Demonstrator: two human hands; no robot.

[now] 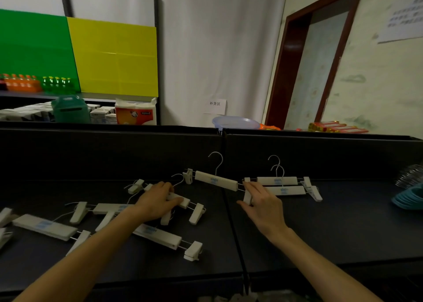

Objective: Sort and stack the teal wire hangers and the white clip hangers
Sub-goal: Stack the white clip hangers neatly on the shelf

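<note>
Several white clip hangers lie scattered on the left half of the dark shelf (343, 228). My left hand (158, 201) rests palm down on one of them, a white clip hanger (186, 202), fingers closed over its bar. My right hand (258, 201) pinches the right-hand clip (247, 196) of a tilted white clip hanger (216, 180) that spans the gap between the two shelf halves. Just right of it, two white clip hangers (283, 186) are stacked with hooks pointing away. A stack of teal wire hangers (409, 198) sits at the far right edge, partly cut off.
A dark upright back panel (114, 155) walls the shelf behind the hangers. A seam (231, 221) divides the two shelf halves. Behind are a blue basin (235, 122), a tissue pack (136, 112), bottles and a red-framed door (320, 61).
</note>
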